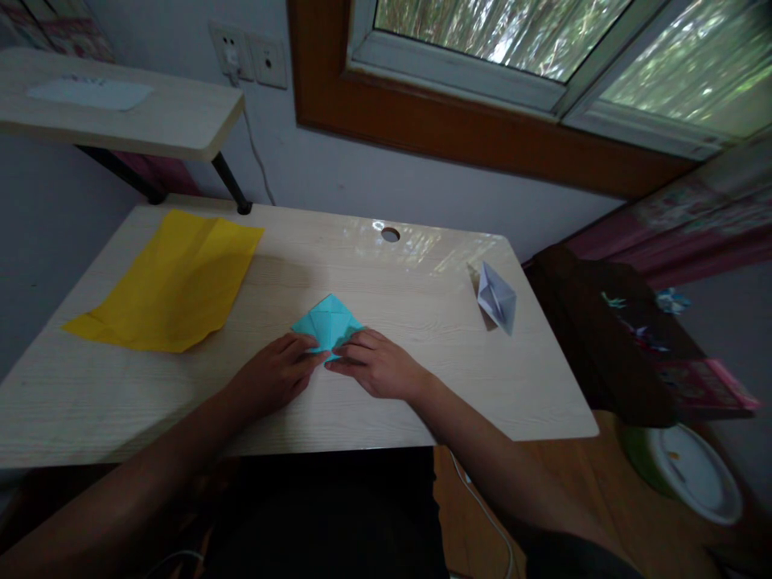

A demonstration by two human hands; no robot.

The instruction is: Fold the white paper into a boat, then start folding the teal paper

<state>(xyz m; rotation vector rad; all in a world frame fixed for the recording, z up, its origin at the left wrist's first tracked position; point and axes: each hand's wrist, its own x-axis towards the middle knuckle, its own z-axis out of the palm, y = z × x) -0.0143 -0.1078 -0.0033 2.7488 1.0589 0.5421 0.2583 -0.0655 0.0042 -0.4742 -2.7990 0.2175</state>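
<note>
Head view: both hands' fingers (314, 347) pinch teal paper (329, 320), tip pointing away.

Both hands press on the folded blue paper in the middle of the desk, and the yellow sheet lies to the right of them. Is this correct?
Not quite: the yellow sheet lies to the left of the hands, as the head view shows. The left hand and right hand do press on the folded blue paper mid-desk.
</note>
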